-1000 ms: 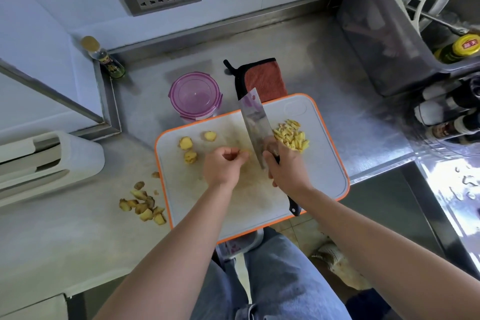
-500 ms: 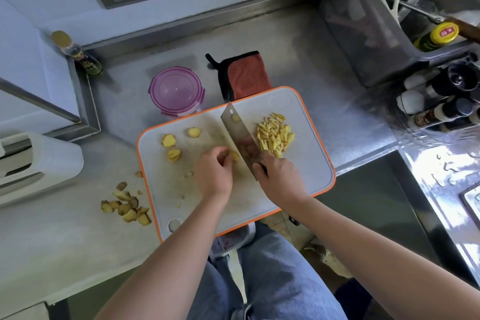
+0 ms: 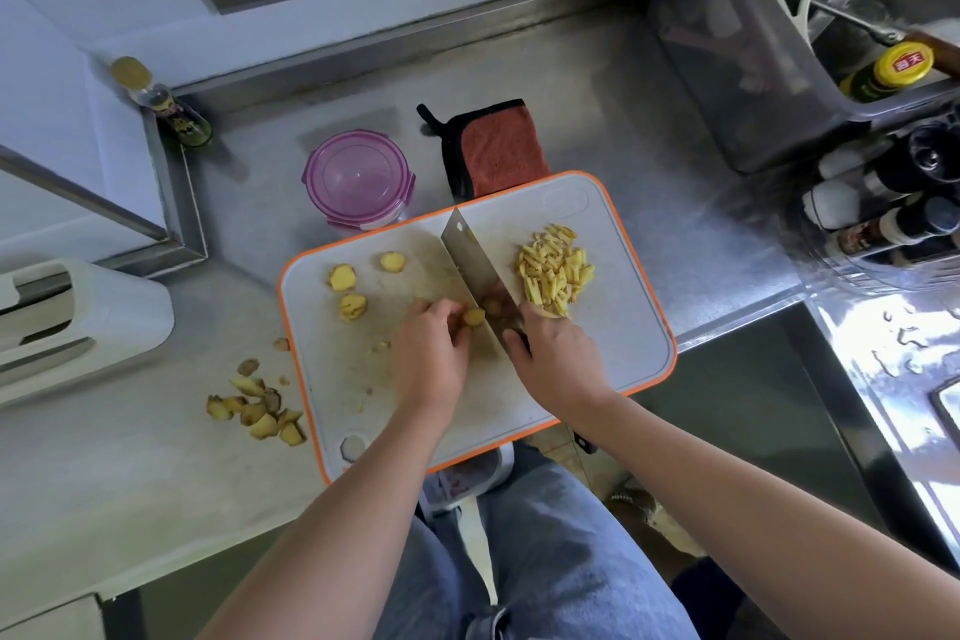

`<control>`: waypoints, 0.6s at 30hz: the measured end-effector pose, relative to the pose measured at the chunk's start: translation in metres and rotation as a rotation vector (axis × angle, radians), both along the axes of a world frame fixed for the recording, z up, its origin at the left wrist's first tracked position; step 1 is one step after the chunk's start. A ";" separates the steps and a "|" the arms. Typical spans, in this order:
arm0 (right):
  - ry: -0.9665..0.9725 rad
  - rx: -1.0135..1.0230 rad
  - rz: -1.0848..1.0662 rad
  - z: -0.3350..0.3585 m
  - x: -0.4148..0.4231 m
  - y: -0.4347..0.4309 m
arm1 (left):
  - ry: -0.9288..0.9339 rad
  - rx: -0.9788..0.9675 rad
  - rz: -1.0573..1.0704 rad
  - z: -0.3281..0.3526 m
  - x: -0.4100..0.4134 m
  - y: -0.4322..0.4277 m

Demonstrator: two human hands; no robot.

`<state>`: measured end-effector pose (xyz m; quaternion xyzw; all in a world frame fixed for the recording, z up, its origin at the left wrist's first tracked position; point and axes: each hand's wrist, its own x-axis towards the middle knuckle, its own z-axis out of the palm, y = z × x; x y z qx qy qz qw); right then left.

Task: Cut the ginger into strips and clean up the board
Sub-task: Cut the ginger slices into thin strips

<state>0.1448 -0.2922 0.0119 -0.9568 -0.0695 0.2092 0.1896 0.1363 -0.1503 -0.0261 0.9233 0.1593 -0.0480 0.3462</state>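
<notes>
A white cutting board (image 3: 613, 338) with an orange rim lies on the steel counter. My left hand (image 3: 434, 353) pinches a ginger slice (image 3: 474, 316) with curled fingers at the board's middle. My right hand (image 3: 553, 356) grips the handle of a cleaver (image 3: 470, 265), whose blade stands edge-down right beside that slice. A heap of cut ginger strips (image 3: 553, 270) sits to the right of the blade. Three ginger slices (image 3: 353, 305) lie on the board's left part.
Ginger peel scraps (image 3: 257, 411) lie on the counter left of the board. A purple-lidded container (image 3: 358, 179) and a red cloth (image 3: 498, 151) sit behind the board. Bottles (image 3: 883, 229) and a plastic bin (image 3: 753, 42) crowd the right. A small bottle (image 3: 161, 101) stands at the back left.
The cleaver blade has come down from a raised tilt to stand beside the slice my left hand holds. The view has shifted, so everything sits slightly left and lower.
</notes>
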 end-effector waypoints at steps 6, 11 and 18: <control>-0.009 -0.004 0.010 0.002 0.000 0.000 | -0.006 -0.075 0.095 0.006 -0.002 -0.004; -0.017 0.012 0.006 0.005 0.003 0.000 | 0.096 -0.263 0.319 0.007 0.001 -0.012; -0.022 0.035 0.014 0.010 0.002 0.001 | 0.180 -0.425 0.420 0.006 0.009 -0.010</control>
